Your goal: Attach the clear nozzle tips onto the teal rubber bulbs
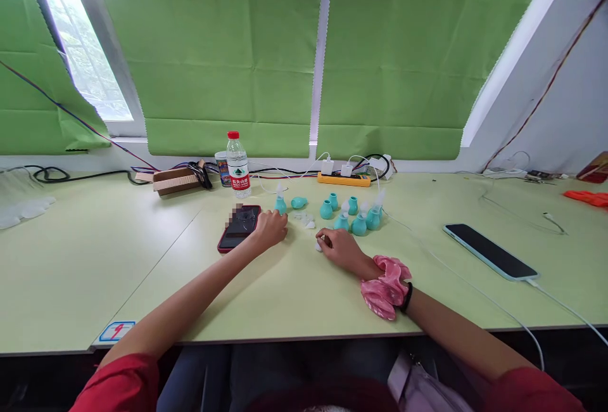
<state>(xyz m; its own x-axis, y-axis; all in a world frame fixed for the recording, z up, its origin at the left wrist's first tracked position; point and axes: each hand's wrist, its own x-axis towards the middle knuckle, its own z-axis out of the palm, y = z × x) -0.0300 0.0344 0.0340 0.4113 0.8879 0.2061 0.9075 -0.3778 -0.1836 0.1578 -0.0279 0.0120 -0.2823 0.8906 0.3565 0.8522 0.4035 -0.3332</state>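
My left hand (272,228) rests on the table beside the dark phone, its fingers curled and their tips mostly hidden. Just behind it stands a teal squeeze bulb (280,205) with a translucent tip; I cannot tell whether they touch. My right hand (341,249) has thumb and forefinger pinched together at a small white piece (318,246) low over the table. Between the hands lies a small heap of clear-white pieces (306,218). Another teal bulb (299,203) lies on its side behind them. Several bulbs (359,224) stand beyond my right hand, some with tips, some with open necks.
A red-cased phone (240,228) lies left, a charging phone (491,251) right. Along the back stand a water bottle (238,168), a paper cup (222,169), a cardboard box (177,180) and an orange power strip (344,179). A white cable (456,267) crosses the right side.
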